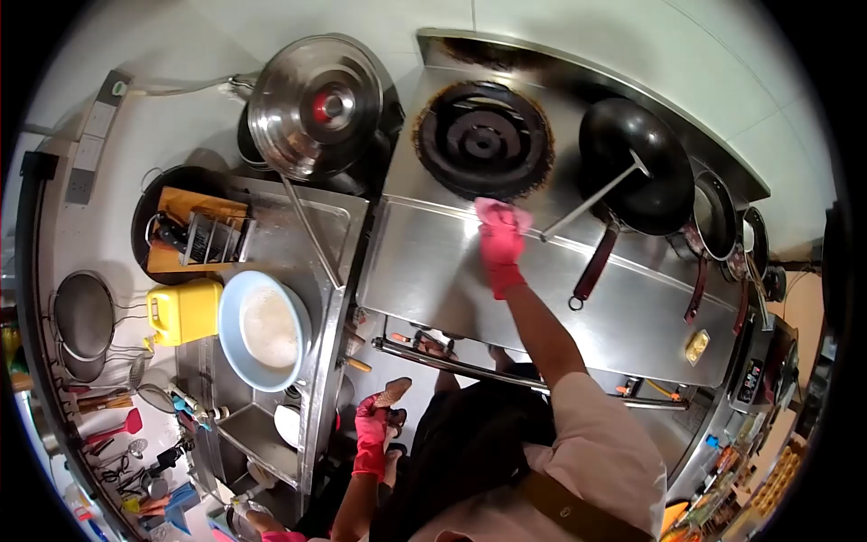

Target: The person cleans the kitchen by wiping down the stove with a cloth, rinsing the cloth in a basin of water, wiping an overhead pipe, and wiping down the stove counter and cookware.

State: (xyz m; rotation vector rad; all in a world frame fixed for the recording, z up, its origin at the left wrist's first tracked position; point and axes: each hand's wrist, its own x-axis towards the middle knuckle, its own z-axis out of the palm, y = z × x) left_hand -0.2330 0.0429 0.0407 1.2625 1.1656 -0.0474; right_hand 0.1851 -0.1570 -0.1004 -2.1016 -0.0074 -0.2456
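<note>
My right hand [502, 248], in a pink rubber glove, presses a light pink cloth [492, 213] on the steel stove top [433, 262], just below the sooty round burner [483, 140]. Near the left end of the stove, lower down, my left hand [370, 434] wears a matching glove. Its fingers are closed round a small brownish object [394, 392] that I cannot make out. A black wok [637, 167] with a long metal utensil [596, 199] across it stands right of the burner.
Smaller pans [713, 217] stand at the right. Left are a domed metal lid [316, 108], a knife rack [212, 237], a yellow jug [185, 312] and a blue basin [230, 330] of cloudy liquid. Another person's arm [262, 521] shows at the bottom left.
</note>
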